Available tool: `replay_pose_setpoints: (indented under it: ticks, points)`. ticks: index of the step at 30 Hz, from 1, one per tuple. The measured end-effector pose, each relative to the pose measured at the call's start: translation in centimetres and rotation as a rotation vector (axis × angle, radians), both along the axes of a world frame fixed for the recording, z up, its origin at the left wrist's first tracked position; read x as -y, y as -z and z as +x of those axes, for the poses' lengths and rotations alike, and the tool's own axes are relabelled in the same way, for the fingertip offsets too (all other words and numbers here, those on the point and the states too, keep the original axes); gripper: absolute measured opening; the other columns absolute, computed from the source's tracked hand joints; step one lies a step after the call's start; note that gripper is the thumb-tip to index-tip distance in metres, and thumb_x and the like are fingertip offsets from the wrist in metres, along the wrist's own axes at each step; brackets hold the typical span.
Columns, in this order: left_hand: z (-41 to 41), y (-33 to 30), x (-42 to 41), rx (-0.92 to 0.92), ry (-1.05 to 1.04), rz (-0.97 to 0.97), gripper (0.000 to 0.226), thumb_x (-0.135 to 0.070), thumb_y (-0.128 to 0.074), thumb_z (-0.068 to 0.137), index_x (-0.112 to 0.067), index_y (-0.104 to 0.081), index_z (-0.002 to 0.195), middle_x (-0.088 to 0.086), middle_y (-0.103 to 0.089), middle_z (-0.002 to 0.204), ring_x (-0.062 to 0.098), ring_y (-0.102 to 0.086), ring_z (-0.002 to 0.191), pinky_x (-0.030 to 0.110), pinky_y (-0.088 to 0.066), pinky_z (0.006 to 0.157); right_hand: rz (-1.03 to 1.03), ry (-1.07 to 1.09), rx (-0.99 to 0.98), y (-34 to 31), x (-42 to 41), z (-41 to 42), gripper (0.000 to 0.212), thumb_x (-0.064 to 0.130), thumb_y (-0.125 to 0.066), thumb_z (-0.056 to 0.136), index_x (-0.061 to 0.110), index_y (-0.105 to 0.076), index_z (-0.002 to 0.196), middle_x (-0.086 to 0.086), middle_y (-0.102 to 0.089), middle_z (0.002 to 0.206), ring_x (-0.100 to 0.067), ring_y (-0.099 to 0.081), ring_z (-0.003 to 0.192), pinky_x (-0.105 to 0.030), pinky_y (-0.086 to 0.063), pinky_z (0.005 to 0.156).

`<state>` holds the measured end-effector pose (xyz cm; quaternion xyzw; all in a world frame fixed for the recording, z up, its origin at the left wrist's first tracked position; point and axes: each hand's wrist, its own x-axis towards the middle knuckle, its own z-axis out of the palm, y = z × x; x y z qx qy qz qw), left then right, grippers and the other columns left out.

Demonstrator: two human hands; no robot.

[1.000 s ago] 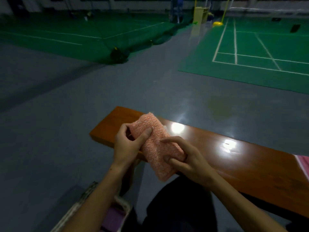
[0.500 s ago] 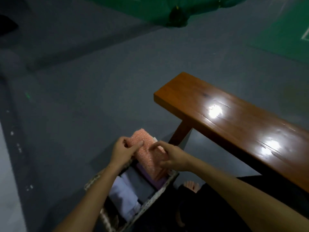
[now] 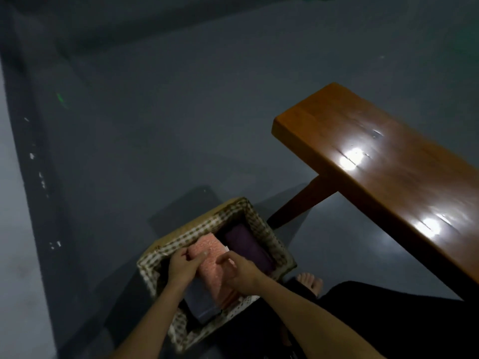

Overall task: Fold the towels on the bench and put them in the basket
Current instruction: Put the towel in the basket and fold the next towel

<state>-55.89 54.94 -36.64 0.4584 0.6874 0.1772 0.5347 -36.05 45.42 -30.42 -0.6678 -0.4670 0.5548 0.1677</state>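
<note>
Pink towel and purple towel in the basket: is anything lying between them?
Head view: only a narrow dark gap and a small white edge separate the pink towel from the purple towel; what the white edge is, I cannot tell.

— Where does the basket sit?
— Low centre of the frame, on the floor, lower left of the bench end.
— What's in it?
— Folded towels side by side, both hands over them; a bare foot just right.

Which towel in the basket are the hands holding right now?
The pink towel, gripped by the left hand and right hand. The purple towel beside it and the grey towel lie untouched.
</note>
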Motion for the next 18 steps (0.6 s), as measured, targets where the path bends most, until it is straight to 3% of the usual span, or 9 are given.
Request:
replay_pose_setpoints:
  ticks: [4,8,11,18]
  points:
    - [-0.9,1.4,1.0,-0.069,-0.075,0.0,0.056,-0.034,-0.087,0.083,-0.011,-0.066,0.129,0.004,-0.07,0.123,0.027,-0.065,0.115,0.048,-0.055,0.1,-0.024,0.027,-0.034,2.9,-0.2,-2.3,0.032,0.02,-0.056,0.09,0.037,-0.059,0.118,0.004,-0.07,0.106,-0.01,-0.065,0.077,-0.03,-0.058,0.073]
    - [-2.2,1.5,2.0,-0.222,-0.162,0.08,0.052,-0.027,-0.078,0.089,-0.009,-0.059,0.133,0.016,-0.067,0.127,0.038,-0.063,0.118,0.049,-0.052,0.102,-0.049,-0.083,-0.086,4.7,-1.1,-5.3,0.047,0.008,-0.057,0.089,0.03,-0.057,0.131,0.007,-0.063,0.114,-0.014,-0.06,0.09,-0.023,-0.046,0.08]
    - [-2.8,1.9,2.0,-0.29,-0.126,0.104,0.055,-0.019,-0.075,0.091,-0.006,-0.054,0.14,0.02,-0.064,0.133,0.04,-0.061,0.122,0.046,-0.048,0.104,-0.054,-0.106,-0.077,6.2,-1.2,-6.7,0.051,0.009,-0.059,0.092,0.024,-0.055,0.14,0.001,-0.063,0.116,-0.028,-0.064,0.109,-0.029,-0.05,0.091]
    - [-3.1,5.2,2.1,-0.297,-0.138,0.048,0.059,-0.011,-0.072,0.094,-0.006,-0.049,0.148,0.022,-0.058,0.144,0.04,-0.054,0.134,0.044,-0.041,0.114,-0.115,-0.149,-0.023,8.8,-1.1,-7.6,0.05,0.027,-0.05,0.101,0.037,-0.048,0.15,-0.006,-0.059,0.143,-0.032,-0.059,0.126,-0.042,-0.051,0.105]
